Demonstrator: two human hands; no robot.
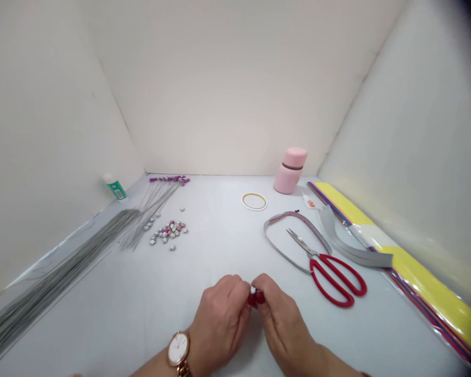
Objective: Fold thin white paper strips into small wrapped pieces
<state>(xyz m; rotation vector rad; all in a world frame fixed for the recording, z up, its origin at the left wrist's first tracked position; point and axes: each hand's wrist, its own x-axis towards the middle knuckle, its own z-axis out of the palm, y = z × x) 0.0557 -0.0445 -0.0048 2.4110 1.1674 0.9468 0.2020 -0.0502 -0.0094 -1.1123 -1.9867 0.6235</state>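
Note:
Close to the near edge of the table, my left hand (223,314) and my right hand (280,319) meet with their fingertips pinched together. Between them shows a tiny silvery-white piece (253,289), mostly covered by the fingers; it looks like a small folded paper star, but its shape is not clear. Beyond the hands to the left lies a loose pile of small silver and pink folded stars (168,233). Right of my right hand rest red-handled scissors (317,256), their blades pointing away to the left.
Long grey wires (74,267) cover the left side, with purple-tipped stems (168,180) behind. A glue stick (115,187) leans by the left wall. A tape ring (254,201), pink flask (290,170), grey strips (349,248) and packaged coloured sheets (400,267) lie beyond and right.

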